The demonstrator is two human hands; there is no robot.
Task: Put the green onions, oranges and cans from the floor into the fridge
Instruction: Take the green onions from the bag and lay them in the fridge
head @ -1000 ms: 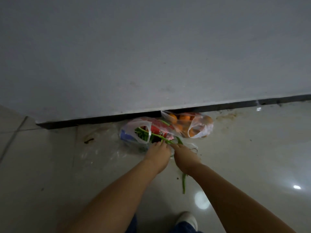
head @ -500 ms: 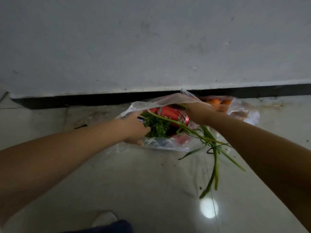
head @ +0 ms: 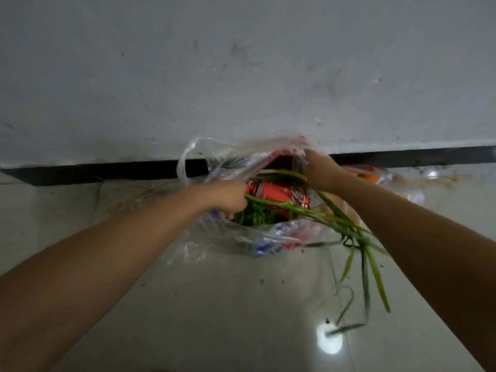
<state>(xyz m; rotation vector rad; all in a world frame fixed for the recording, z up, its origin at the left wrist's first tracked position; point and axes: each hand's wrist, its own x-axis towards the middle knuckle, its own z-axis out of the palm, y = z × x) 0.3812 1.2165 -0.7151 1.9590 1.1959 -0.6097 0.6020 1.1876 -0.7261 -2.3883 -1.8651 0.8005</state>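
On the glossy tiled floor [head: 214, 318], against the grey wall [head: 241, 76], sits a clear plastic bag [head: 257, 237] holding a red drink can [head: 279, 196] and long green onions [head: 346, 232] that trail out to the right. The left hand [head: 228, 196] grips the bag's near rim; the right hand [head: 320, 171] pinches its far edge. Oranges [head: 369, 177] lie behind the right wrist.

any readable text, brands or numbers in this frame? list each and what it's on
"Coca-Cola": white script on the red can lying in the clear plastic bag, partly hidden and blurred; read mostly from the logo's shape.
Blue and red print on the bag's lower part: too blurred to read.
The second bag with the oranges: no readable print shows.
No numbers or signs elsewhere.
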